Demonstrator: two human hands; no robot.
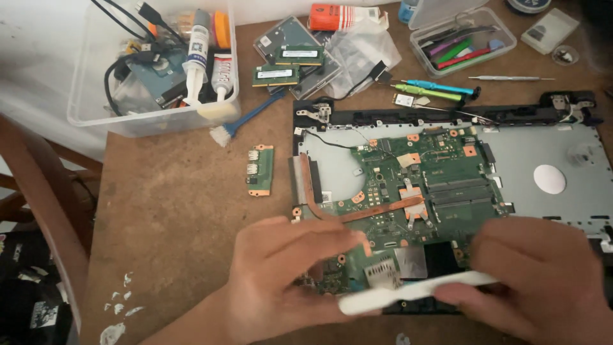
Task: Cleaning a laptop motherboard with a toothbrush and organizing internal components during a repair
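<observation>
On the left of the green motherboard (pixel 408 191), a clear plastic bin (pixel 96 108) is sitting on the brown tabletop (pixel 172 191), holding cables, a drive and white tubes. Just left of the motherboard, a small green port board (pixel 260 170) is lying apart from it on the bare wood.

Nearer the camera, the left hand (pixel 287 275) is hovering over the motherboard's lower left corner, its fingers curled and its thumb stretching rightward; it is closing on the left end of a white plastic tool (pixel 415 291), though motion blur is making the exact grip hard to read. The tool is lying with its long axis nearly level, running left to right and rising slightly toward the right, just below the motherboard's near edge. Its rounded left end is poking out under the left hand.

To the right, the right hand (pixel 536 275) is wrapping the tool's other end, fingers pinching it from above. Both hands are touching the tool, so neither is clearly nearer; they are sharing it end to end.

Above the motherboard, memory sticks (pixel 287 64), screwdrivers (pixel 434 89) and a clear tool case (pixel 463 38) are resting.
</observation>
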